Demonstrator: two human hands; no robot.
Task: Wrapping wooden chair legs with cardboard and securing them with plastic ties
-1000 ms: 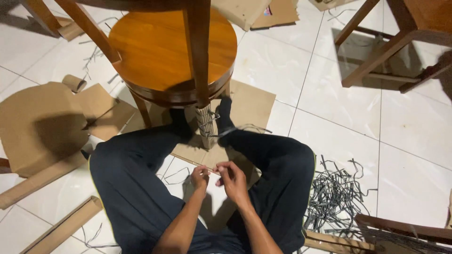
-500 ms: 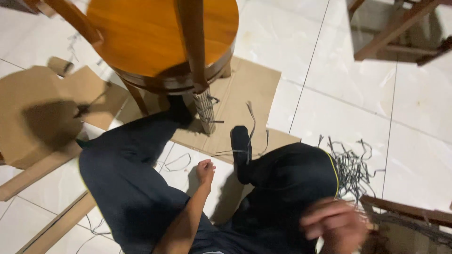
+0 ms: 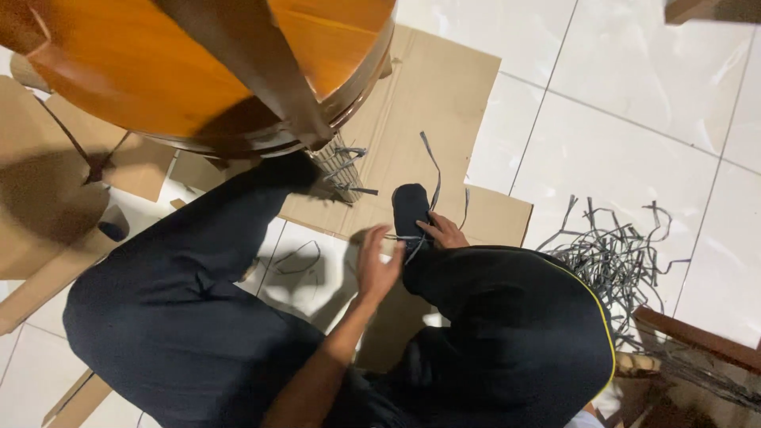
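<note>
A thin grey plastic weaving strip (image 3: 428, 170) lies across the person's black-socked foot (image 3: 411, 212), its long axis running up and away from the fingers toward the flat brown cardboard sheet (image 3: 444, 87), its near end draped between the two hands. The right hand (image 3: 444, 232) is nearer, its fingers loosely curled and touching the strip just beside the foot; whether they pinch it cannot be told. The left hand (image 3: 375, 265) hovers just left of the foot, fingers spread open and holding nothing. Beyond stands the strip-wrapped wooden leg (image 3: 337, 168) of a round orange-brown stool (image 3: 158, 71); a loose pile of grey strips (image 3: 614, 257) lies well apart on the right.
</note>
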